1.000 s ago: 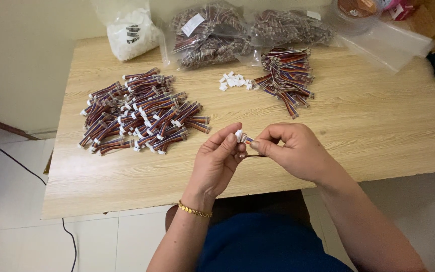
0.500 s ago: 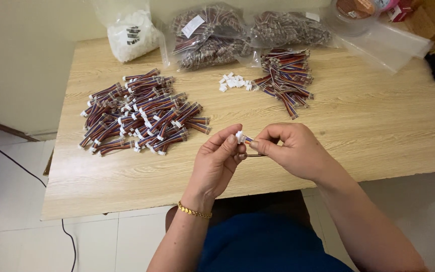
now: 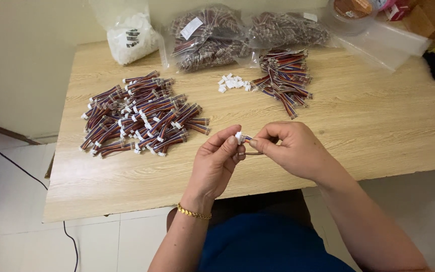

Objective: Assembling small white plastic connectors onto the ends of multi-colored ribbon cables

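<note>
One table: a pale wood-grain table (image 3: 378,131) carries everything, and both hands work just above its near edge.
Sealed stock: two clear bags of wire bundles (image 3: 210,38) lie along the far edge, with a bag of white parts (image 3: 129,32) to their left.
Big heap: a pile of connector-tipped wire harnesses (image 3: 139,113) is spread on the left half of the table.
Small heap: a bundle of bare-ended striped wires (image 3: 284,75) lies at centre back.
Loose parts: a cluster of white plastic housings (image 3: 232,83) sits just beside that bundle.
Left hand (image 3: 217,163): its grip is pinched on the white connector (image 3: 238,136), thumb and forefinger pressed against it.
Right hand (image 3: 293,148): its grip is clamped on the short wire lead (image 3: 247,139), right behind the connector.
Handling: the lead looks very light and limp; the connector appears small, rigid and easy to fumble. Best held by the housing's flat sides, with the wires pinched close to their ends.
</note>
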